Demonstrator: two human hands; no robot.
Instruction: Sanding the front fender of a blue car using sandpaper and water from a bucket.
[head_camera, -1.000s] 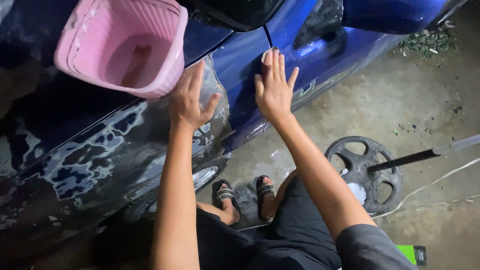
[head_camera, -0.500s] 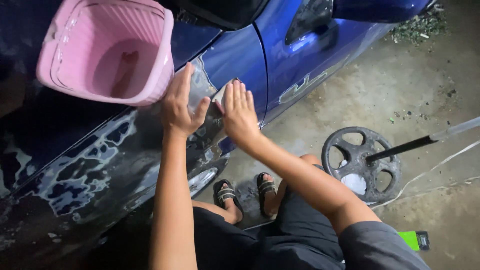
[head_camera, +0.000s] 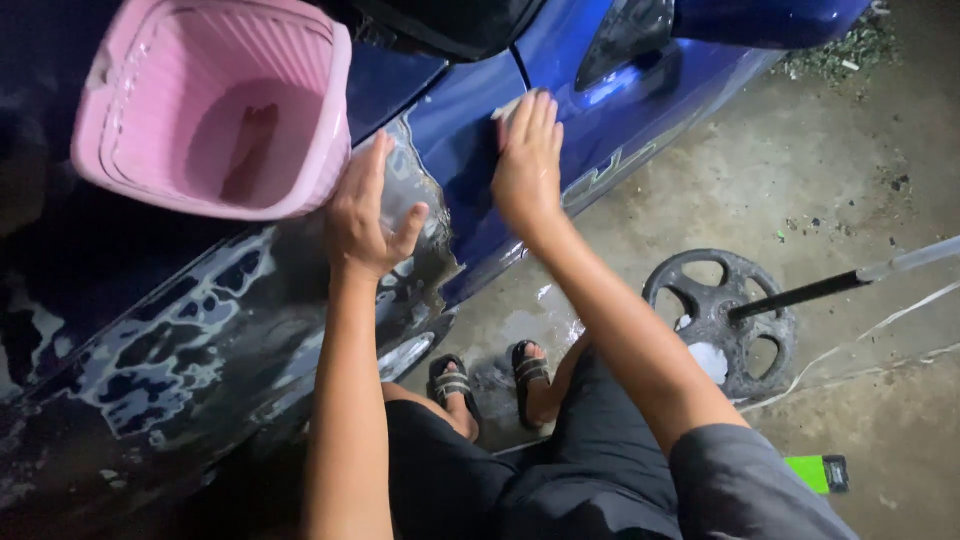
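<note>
My left hand (head_camera: 365, 215) lies flat and open on the wet, soapy side of a dark blue car (head_camera: 460, 150), just below a pink plastic basket (head_camera: 215, 110) that rests on the car. My right hand (head_camera: 525, 160) presses flat on the blue panel further right. A small pale pad (head_camera: 505, 106) shows under its fingertips. Soap foam streaks (head_camera: 170, 340) cover the panel to the lower left of my hands.
I squat on wet concrete in black sandals (head_camera: 490, 380). A dark spoked wheel-shaped base (head_camera: 715, 320) with a black rod (head_camera: 800, 292) lies on the ground to the right. A green object (head_camera: 818, 472) sits near my right knee. Debris lies at the top right.
My right hand slid along the panel towards the left hand, then back out and up. The left hand stayed pressed in the same spot by the basket.
</note>
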